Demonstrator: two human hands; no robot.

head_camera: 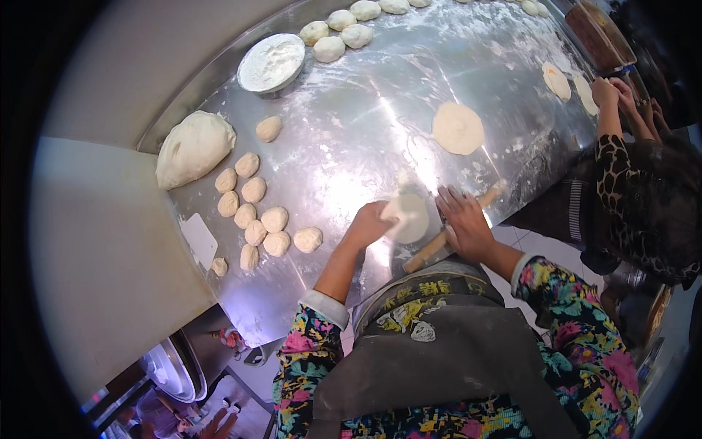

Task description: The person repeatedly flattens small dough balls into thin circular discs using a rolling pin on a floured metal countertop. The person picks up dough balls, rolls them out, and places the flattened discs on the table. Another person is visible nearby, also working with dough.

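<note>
My left hand [371, 224] grips the left edge of a flattened dough round [410, 219] that lies at the front of the steel table [351, 104]. The fingers are slightly blurred. My right hand [465, 224] rests palm down over the middle of a wooden rolling pin [428, 253], which lies slantwise beside the round, close to the table's front edge. A larger rolled dough round [458, 128] lies flat farther back. To the left of my left hand sit several small dough balls [275, 219].
A big dough lump [194, 148], a white scraper [199, 240] and a bowl of flour [272, 63] are at the left. Filled buns [356, 36] line the back edge. A co-worker's hands [609, 93] are at the right, beside dough rounds [556, 82] and a container of filling [600, 35].
</note>
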